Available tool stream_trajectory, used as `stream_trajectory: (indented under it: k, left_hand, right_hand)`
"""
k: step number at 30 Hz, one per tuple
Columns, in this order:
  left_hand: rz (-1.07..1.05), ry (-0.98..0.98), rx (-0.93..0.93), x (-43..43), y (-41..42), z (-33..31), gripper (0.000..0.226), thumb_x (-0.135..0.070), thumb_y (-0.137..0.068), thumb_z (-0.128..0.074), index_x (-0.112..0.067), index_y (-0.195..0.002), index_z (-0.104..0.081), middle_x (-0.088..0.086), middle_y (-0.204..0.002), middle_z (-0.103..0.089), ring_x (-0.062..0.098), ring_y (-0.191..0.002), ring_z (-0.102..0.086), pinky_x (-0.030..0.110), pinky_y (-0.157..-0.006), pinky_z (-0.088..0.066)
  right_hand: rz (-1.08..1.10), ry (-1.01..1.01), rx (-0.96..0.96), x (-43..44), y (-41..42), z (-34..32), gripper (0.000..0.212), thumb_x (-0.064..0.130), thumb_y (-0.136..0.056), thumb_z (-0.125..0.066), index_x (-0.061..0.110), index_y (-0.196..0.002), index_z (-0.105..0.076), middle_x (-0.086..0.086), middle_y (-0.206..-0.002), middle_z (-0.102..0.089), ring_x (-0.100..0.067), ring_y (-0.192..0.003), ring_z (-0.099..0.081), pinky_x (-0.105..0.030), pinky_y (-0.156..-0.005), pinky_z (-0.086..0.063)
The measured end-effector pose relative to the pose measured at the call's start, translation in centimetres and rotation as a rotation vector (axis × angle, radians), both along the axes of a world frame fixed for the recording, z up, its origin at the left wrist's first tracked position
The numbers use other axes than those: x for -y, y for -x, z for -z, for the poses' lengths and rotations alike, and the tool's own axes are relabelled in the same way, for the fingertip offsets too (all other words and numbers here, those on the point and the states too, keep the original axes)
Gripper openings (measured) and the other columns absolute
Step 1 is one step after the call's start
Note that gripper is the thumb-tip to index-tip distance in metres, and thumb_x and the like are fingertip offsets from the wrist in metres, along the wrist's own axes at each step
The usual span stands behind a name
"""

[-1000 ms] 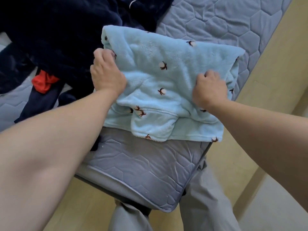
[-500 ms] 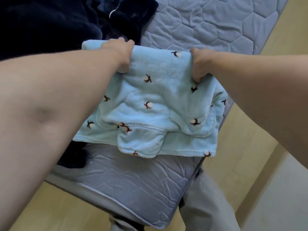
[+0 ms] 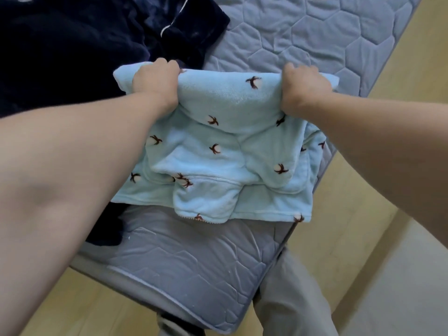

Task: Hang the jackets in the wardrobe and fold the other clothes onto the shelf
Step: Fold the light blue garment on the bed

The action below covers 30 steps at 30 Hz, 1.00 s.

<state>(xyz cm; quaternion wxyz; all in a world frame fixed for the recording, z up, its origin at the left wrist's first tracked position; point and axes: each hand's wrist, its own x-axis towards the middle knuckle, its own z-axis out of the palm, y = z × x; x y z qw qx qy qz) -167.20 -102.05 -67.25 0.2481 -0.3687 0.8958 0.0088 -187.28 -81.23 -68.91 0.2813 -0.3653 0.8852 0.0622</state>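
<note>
A light blue fleece garment (image 3: 218, 151) with small brown-and-white prints lies folded on the near corner of the grey quilted mattress (image 3: 315, 32). My left hand (image 3: 155, 81) grips its far edge on the left, fingers curled over the fabric. My right hand (image 3: 303, 86) grips the same far edge on the right. The far edge is lifted and rolled toward me over the rest of the garment. A pile of dark navy clothes (image 3: 68, 44) lies just left of and behind it.
The mattress corner (image 3: 194, 275) juts toward me over a pale wooden floor (image 3: 351, 214). My grey trouser leg (image 3: 291, 306) stands against the bed's edge. A light strip of floor or wall (image 3: 400, 287) runs along the lower right.
Both hands went from the garment's sides to its far edge, took hold of it, and now draw that edge up and toward me, folding the garment over.
</note>
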Motion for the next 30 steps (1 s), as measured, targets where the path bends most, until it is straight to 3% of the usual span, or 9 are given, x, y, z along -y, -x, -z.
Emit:
stream_trajectory:
  k: [2, 4, 7, 10, 13, 18, 25, 28, 30]
  left_hand:
    - [-0.027, 0.025, -0.089, -1.1, -1.7, -1.0, 0.044, 0.0, -0.081, -0.064, -0.007, -0.121, -0.048, 0.017, -0.124, -0.048, 0.045, -0.101, -0.058, 0.049, -0.076, -0.046]
    - [-0.068, 0.028, -0.214, -2.8, -4.1, -2.3, 0.042, 0.0, -0.08, -0.062, -0.007, -0.119, -0.046, 0.017, -0.127, -0.045, 0.045, -0.094, -0.058, 0.053, -0.076, -0.047]
    - [-0.185, -0.007, -0.49, -6.3, -9.3, -3.9, 0.041, -0.007, -0.079, -0.058, -0.009, -0.118, -0.046, 0.014, -0.13, -0.044, 0.044, -0.086, -0.055, 0.054, -0.076, -0.047]
    - [-0.306, -0.065, -0.637, -11.0, -15.2, -4.6, 0.044, -0.008, -0.077, -0.057, -0.008, -0.12, -0.048, 0.015, -0.134, -0.042, 0.041, -0.089, -0.054, 0.048, -0.077, -0.047]
    - [-0.354, -0.107, -0.523, -15.2, -21.1, -4.1, 0.047, -0.001, -0.073, -0.061, -0.01, -0.117, -0.046, 0.016, -0.137, -0.038, 0.041, -0.086, -0.056, 0.047, -0.076, -0.047]
    - [-0.291, -0.199, -0.216, -18.7, -27.9, -1.1, 0.04, -0.006, -0.079, -0.065, -0.014, -0.112, -0.046, 0.013, -0.139, -0.032, 0.043, -0.07, -0.06, 0.046, -0.068, -0.046]
    - [-0.394, -0.351, -0.03, -18.7, -27.5, 0.5, 0.031, -0.024, -0.088, -0.059, -0.013, -0.116, -0.049, 0.01, -0.137, -0.032, 0.045, -0.095, -0.058, 0.044, -0.08, -0.043]
    - [-0.736, -0.272, -0.19, -19.0, -25.7, 0.4, 0.029, -0.031, -0.09, -0.053, -0.011, -0.111, -0.056, 0.012, -0.129, -0.047, 0.041, -0.104, -0.058, 0.042, -0.088, -0.044]
    - [-1.219, -0.234, -0.416, -19.7, -24.4, 0.4, 0.036, -0.032, -0.086, -0.062, -0.012, -0.114, -0.056, 0.011, -0.125, -0.056, 0.035, -0.109, -0.061, 0.036, -0.09, -0.048]
  right_hand:
    - [0.004, 0.048, -0.089, -1.6, -1.7, -1.2, 0.051, -0.005, -0.071, -0.063, 0.01, -0.117, -0.043, -0.016, -0.114, -0.052, -0.039, -0.116, -0.046, -0.044, -0.064, -0.036]
    - [-0.043, 0.098, -0.222, -3.7, -3.7, -3.2, 0.061, -0.007, -0.063, -0.064, 0.011, -0.118, -0.044, -0.017, -0.116, -0.055, -0.039, -0.115, -0.047, -0.049, -0.078, -0.038]
    - [-0.104, 0.254, -0.384, -8.0, -7.5, -5.9, 0.057, -0.008, -0.059, -0.057, 0.009, -0.113, -0.047, -0.018, -0.104, -0.056, -0.037, -0.107, -0.049, -0.057, -0.095, -0.03]
    - [-0.205, 0.3, -0.41, -12.5, -13.3, -7.3, 0.049, -0.005, -0.063, -0.048, 0.008, -0.11, -0.048, -0.015, -0.094, -0.053, -0.035, -0.091, -0.05, -0.046, -0.089, -0.027]
    - [-0.331, 0.158, -0.24, -16.6, -19.6, -7.0, 0.047, 0.001, -0.074, -0.049, 0.007, -0.121, -0.05, -0.018, -0.1, -0.053, -0.037, -0.089, -0.052, -0.045, -0.073, -0.033]
    - [-0.27, -0.077, -0.036, -21.3, -24.7, -3.4, 0.057, 0.006, -0.083, -0.057, 0.02, -0.136, -0.041, -0.014, -0.109, -0.045, -0.035, -0.095, -0.048, -0.043, -0.072, -0.037]
    - [-0.01, -0.091, 0.198, -21.2, -25.7, -1.4, 0.058, 0.014, -0.072, -0.061, 0.022, -0.125, -0.037, -0.01, -0.114, -0.039, -0.036, -0.101, -0.046, -0.042, -0.078, -0.039]
    - [0.102, -0.001, 0.14, -19.6, -25.9, -2.2, 0.036, 0.029, -0.084, -0.057, 0.015, -0.116, -0.048, -0.013, -0.113, -0.046, -0.038, -0.101, -0.05, -0.045, -0.077, -0.045]
    - [0.174, 0.115, 0.094, -17.8, -25.9, -2.9, 0.033, 0.033, -0.088, -0.051, 0.012, -0.113, -0.051, -0.014, -0.115, -0.047, -0.038, -0.102, -0.051, -0.048, -0.079, -0.048]
